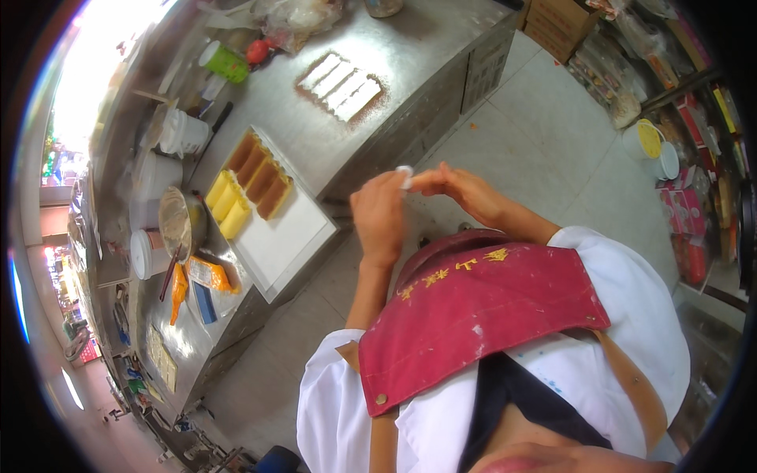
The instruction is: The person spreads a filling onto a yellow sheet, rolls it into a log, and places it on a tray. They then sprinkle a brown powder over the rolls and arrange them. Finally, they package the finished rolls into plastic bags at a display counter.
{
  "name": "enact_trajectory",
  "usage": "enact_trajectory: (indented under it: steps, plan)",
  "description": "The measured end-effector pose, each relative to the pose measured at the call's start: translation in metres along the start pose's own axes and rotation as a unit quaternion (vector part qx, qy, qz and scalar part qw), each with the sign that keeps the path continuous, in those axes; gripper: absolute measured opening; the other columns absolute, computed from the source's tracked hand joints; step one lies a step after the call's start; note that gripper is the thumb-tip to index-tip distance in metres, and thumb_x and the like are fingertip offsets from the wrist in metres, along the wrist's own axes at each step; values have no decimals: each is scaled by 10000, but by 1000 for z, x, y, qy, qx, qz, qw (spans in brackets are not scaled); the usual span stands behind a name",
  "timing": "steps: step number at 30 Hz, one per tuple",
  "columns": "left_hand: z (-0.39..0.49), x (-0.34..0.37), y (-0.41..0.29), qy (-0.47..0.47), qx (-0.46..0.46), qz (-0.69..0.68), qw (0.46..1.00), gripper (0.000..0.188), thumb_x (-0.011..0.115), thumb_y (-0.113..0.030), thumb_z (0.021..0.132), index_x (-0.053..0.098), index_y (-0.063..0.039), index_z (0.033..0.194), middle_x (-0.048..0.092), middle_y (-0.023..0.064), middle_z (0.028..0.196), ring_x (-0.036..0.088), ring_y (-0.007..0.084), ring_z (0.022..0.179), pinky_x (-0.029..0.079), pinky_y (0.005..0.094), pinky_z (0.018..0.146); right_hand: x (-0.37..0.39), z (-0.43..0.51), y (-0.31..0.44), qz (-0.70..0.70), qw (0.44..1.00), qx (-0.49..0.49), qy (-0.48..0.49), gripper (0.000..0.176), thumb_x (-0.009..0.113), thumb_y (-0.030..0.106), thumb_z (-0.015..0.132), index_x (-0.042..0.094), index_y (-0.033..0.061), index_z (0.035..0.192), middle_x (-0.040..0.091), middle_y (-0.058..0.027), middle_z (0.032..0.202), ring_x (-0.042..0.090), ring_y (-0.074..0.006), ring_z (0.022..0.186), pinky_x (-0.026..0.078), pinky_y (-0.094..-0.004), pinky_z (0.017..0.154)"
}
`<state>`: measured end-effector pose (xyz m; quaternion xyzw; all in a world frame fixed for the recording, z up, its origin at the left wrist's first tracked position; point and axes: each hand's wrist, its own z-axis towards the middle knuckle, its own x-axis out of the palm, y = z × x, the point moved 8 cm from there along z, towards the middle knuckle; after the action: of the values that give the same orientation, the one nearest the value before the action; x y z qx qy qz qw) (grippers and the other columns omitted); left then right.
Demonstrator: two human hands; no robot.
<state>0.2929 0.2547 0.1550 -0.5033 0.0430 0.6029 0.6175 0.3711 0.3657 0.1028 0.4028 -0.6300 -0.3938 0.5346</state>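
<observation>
My left hand (379, 216) is closed around a small white wad (405, 176), perhaps tissue, in front of my apron. The fingertips of my right hand (458, 186) meet the wad from the other side. Whether they also pinch it is unclear. Ahead and to the left, a white tray (281, 254) lies on the steel worktable (266, 100). Several plain yellow cake rolls (227, 204) sit on it beside several brown-topped cake rolls (260, 177). Farther back on the steel, several bright white strips (340, 86) are outlined by brown powder.
Left of the tray stand a metal bowl (182, 222), white tubs (184, 131) and orange packets (210, 274). A long dark-handled knife (222, 118) lies behind the tray. A green cup (225, 62) rests on its side. Shelves with packages and a yellow-lidded bucket (641, 140) line the right.
</observation>
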Motion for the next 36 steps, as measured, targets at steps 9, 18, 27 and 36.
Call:
enact_trajectory:
  steps: [9,18,27,36]
  plan:
    - [-10,12,2,23,-18,-34,999,262,598,-44,894,681,-86,1139,665,88,1088,610,257,984,446,343,861,-1,2,5,136,991,-6,1,651,192,521,1056,410,65,1467,590,-149,1333,507,-226,1276,294,-384,1118]
    - [-11,-4,31,-60,-149,-181,970,248,530,-104,966,669,-75,1169,656,119,1073,622,252,929,492,323,830,-4,3,12,371,928,5,28,725,281,565,1024,286,26,1509,398,-227,1499,536,-353,1252,383,-444,1065]
    - [-21,16,29,18,-163,-247,955,194,568,-76,954,689,-36,1100,656,79,981,629,174,880,484,276,777,7,5,17,210,975,-26,61,675,278,540,1038,315,59,1510,375,-160,1530,563,-304,1222,400,-419,1059]
    - [-29,14,22,24,-258,-439,860,337,491,-166,1024,599,6,1293,636,82,1219,604,122,1005,497,274,852,11,2,55,-461,855,-232,-56,602,649,214,904,426,85,1449,430,-125,1477,533,-282,1238,328,-460,1113]
